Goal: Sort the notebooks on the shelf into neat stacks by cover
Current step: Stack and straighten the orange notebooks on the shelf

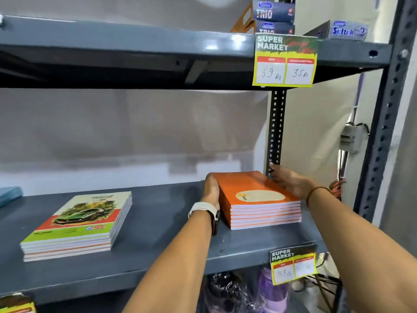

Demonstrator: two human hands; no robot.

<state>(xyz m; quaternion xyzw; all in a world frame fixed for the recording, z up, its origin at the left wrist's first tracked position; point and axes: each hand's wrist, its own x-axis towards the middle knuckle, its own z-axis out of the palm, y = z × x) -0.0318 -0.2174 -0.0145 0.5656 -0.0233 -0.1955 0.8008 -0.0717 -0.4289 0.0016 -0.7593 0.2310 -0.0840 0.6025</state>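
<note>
Bare forearms; white-strapped watch [204, 210] left, brown wristband [316, 191] right.

Bright, even indoor light from above my head. Glare streaks the upper shelf edge [237, 40]; deep shadow lies beneath it. Wide-angle bending curves the right upright [388, 109]. My right hand [291, 181] is motion-blurred.

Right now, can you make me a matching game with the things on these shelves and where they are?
Things:
1. orange notebook stack
2. car-cover notebook stack
3. blue boxes
4. purple bottle

Places:
A. top shelf
B. between the two hands
C. below the notebook shelf
D. left part of the middle shelf

Pairs: 1-B, 2-D, 3-A, 4-C
</note>
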